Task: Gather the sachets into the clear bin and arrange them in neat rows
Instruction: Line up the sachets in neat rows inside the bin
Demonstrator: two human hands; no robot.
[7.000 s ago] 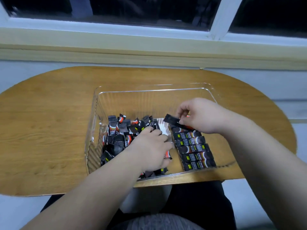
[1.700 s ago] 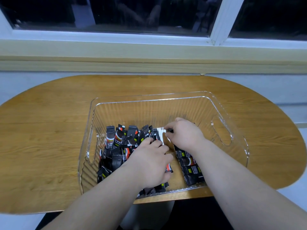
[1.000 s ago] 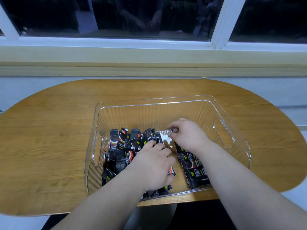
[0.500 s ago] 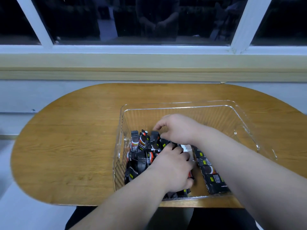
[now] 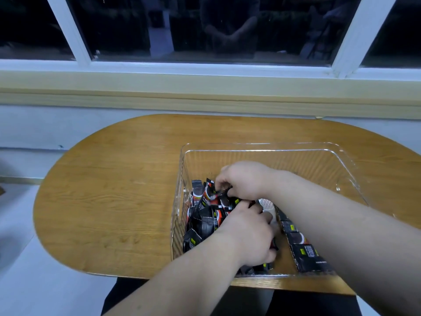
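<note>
A clear bin (image 5: 262, 147) stands on the oval wooden table. A jumbled pile of black and red sachets (image 5: 202, 215) fills its left half. A neat row of sachets (image 5: 305, 249) lies flat along its right side, partly under my right forearm. My left hand (image 5: 248, 233) lies on top of the pile, fingers curled down over it; whether it grips any sachet is hidden. My right hand (image 5: 243, 181) reaches across to the far end of the pile and pinches a sachet (image 5: 219, 192) there. A white ribbed paper piece (image 5: 266, 205) shows between the two hands.
The wooden table (image 5: 118, 197) has bare surface to the left of the bin and behind it. A window sill and a dark window run along the far side. The bin's near wall sits close to the table's front edge.
My right hand has moved from the row on the right over to the far end of the loose pile and pinched a sachet. The view has swung left. My left hand stays on the pile.
</note>
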